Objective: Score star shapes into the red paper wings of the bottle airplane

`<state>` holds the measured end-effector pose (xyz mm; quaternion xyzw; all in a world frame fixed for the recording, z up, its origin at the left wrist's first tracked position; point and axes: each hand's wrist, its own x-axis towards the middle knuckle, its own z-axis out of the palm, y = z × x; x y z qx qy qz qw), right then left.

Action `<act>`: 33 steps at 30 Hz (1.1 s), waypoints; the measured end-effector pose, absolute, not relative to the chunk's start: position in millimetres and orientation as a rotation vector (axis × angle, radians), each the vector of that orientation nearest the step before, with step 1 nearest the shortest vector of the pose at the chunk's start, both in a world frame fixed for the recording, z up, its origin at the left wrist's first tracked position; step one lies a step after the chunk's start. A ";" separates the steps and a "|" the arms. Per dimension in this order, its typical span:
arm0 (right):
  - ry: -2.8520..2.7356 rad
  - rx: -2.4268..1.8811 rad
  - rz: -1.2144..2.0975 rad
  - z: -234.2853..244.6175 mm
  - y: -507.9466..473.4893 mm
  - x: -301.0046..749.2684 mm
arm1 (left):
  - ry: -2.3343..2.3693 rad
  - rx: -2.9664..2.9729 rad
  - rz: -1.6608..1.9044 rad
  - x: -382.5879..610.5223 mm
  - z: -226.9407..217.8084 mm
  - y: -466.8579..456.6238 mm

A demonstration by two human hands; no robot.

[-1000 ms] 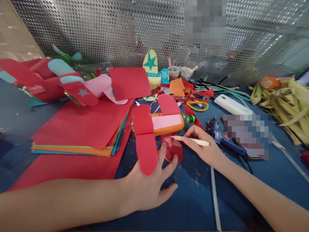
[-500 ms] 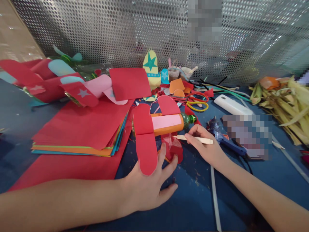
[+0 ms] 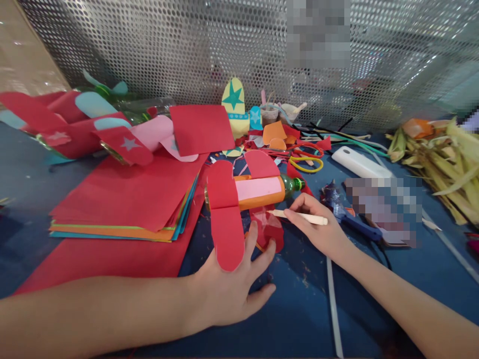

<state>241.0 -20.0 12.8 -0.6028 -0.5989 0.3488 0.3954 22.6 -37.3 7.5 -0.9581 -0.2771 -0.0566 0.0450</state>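
A plastic bottle plane [image 3: 258, 192] lies on the blue table, wrapped in orange and pink paper, with red paper wings and a green cap. My left hand [image 3: 232, 286] lies flat and open on the table, fingers spread, pressing a small red paper piece with a pale star [image 3: 267, 227] just under the front wing [image 3: 226, 234]. My right hand [image 3: 318, 227] pinches a thin cream stick [image 3: 299, 216]. The stick's tip rests at the star piece, beside the bottle.
A stack of red, orange and blue paper sheets [image 3: 123, 199] lies left. Paper planes [image 3: 93, 129] sit at the back left. Scraps, pipe cleaners, a white case [image 3: 359, 162], a blue glue gun [image 3: 352, 219] and dried leaves [image 3: 441, 159] crowd the right. Perforated metal wall behind.
My right hand shifted the stick slightly right and then back left over the star piece. My left hand has stayed in place.
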 end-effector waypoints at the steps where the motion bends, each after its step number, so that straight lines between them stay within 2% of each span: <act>1: -1.519 -1.529 0.881 13.0 -20.0 241.0 | -0.847 -2.926 -0.177 22.3 7.2 -37.2; 33: -1.495 -1.513 0.897 11.2 -19.2 242.2 | -0.840 -2.896 -0.211 22.7 6.6 -37.7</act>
